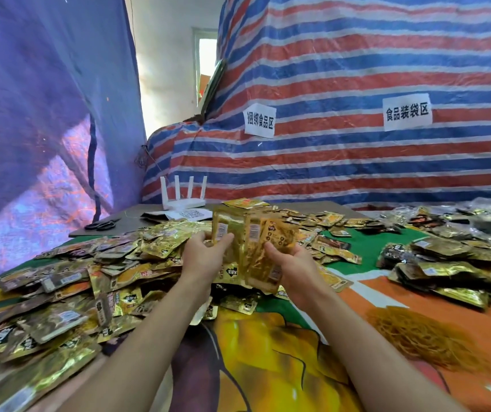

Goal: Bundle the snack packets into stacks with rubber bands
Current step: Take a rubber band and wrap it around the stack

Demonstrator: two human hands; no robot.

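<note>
I hold a fan of several gold snack packets [253,242] upright above the table's middle. My left hand [205,254] grips the stack's left side, thumb on the front. My right hand [291,269] grips its right lower edge, thumb across the packets. A large heap of loose gold and brown packets [69,292] covers the table's left side. More packets [452,263] lie piled at the right. A mound of yellow-orange rubber bands [416,340] sits on the cloth at the lower right.
A colourful printed cloth [268,352] covers the table. A white router [183,194] and black scissors [101,225] lie at the back left on a grey board. A striped tarp [357,84] with two paper signs rises behind; a blue tarp [39,114] hangs on the left.
</note>
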